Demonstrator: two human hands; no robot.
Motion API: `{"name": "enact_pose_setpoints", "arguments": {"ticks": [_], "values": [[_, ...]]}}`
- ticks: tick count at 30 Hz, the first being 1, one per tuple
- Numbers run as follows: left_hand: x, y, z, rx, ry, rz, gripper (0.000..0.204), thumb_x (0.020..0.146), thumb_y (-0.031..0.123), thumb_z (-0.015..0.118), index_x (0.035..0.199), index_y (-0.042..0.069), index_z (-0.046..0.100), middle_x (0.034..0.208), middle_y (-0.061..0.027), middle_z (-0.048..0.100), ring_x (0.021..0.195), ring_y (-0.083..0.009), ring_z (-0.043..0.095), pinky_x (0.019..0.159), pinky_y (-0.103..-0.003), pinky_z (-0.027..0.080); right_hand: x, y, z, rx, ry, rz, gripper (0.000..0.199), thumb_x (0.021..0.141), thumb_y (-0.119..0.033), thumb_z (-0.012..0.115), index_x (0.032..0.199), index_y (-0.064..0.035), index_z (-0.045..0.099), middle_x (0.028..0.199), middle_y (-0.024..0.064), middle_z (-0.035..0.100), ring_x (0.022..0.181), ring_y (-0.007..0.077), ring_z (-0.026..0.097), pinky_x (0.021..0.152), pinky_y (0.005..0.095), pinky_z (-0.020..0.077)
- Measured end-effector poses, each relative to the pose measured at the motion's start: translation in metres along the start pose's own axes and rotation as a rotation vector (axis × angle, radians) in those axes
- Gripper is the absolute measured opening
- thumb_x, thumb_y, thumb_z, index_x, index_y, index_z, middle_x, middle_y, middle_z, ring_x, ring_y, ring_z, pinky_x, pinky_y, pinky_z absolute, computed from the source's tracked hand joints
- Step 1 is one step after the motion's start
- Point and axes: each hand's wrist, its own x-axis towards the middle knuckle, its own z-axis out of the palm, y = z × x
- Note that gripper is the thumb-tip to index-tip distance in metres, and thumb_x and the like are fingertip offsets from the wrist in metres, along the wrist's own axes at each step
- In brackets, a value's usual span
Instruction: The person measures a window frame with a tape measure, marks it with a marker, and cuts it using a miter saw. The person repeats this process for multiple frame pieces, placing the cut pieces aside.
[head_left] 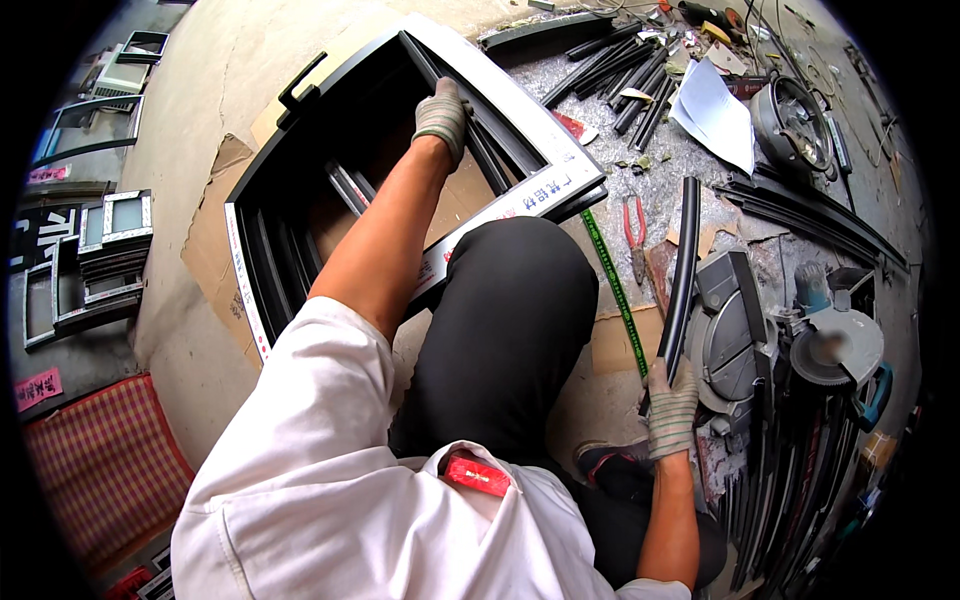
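A large window frame with black inner sides and white film on its edges lies on the floor in front of my knee. My left hand, in a striped knit glove, reaches into it. Its fingers are closed round a black bar that runs slantwise inside the frame's far right part. Down at the right, my gloved right hand grips the near end of a long black profile strip. That strip points away from me beside the mitre saw's grey base. The fingers' undersides are hidden in both hands.
Red-handled pliers and a green measuring tape lie right of my knee. A mitre saw with its blade stands at the right. Black offcuts and white paper lie beyond. Cardboard sits under the frame.
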Motion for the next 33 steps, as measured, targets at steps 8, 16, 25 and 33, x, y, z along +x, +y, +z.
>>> {"name": "enact_pose_setpoints", "arguments": {"ticks": [8,16,25,33], "values": [[-0.016,0.012,0.019,0.044,0.065,-0.008,0.043,0.097,0.039,0.047,0.085,0.001,0.063,0.067,-0.0098,0.062,0.056,-0.0210,0.058,0.057,-0.036,0.048,-0.002,0.001,0.002,-0.013,-0.011,0.014,0.025,0.101,-0.010,0.061,0.124,-0.0025,0.058,0.074,-0.0053,0.050,0.060,0.0029,0.043,0.052,0.0216,0.0387],[-0.016,0.011,0.022,0.008,0.023,0.010,0.044,0.098,0.039,0.048,0.084,0.001,0.064,0.069,-0.0092,0.063,0.058,-0.0204,0.057,0.060,-0.036,0.046,0.004,0.024,0.006,-0.531,0.070,-0.301,0.040,0.096,-0.018,0.067,0.129,0.0020,0.056,0.098,0.0140,0.069,0.082,0.0271,0.065,0.076,0.0389,0.0526],[-0.001,0.003,-0.001,0.003,-0.062,0.035,0.040,0.101,0.038,0.058,0.103,0.000,0.066,0.088,-0.0109,0.067,0.073,-0.0212,0.062,0.071,-0.037,0.054,0.013,0.093,-0.002,-0.930,-0.161,-0.106,0.054,0.096,-0.043,0.062,0.136,-0.0080,0.051,0.109,0.0269,0.070,0.103,0.0436,0.067,0.089,0.0522,0.0522],[-0.019,0.027,-0.047,-0.027,-0.181,-0.071,0.052,0.100,0.054,0.058,0.109,0.003,0.064,0.076,-0.0018,0.059,0.059,-0.0152,0.053,0.054,-0.027,0.047,0.014,0.136,0.013,-0.873,-0.131,0.042,0.044,0.098,-0.032,0.060,0.132,-0.0049,0.050,0.115,0.0294,0.066,0.107,0.0449,0.065,0.093,0.0533,0.0509]]}}
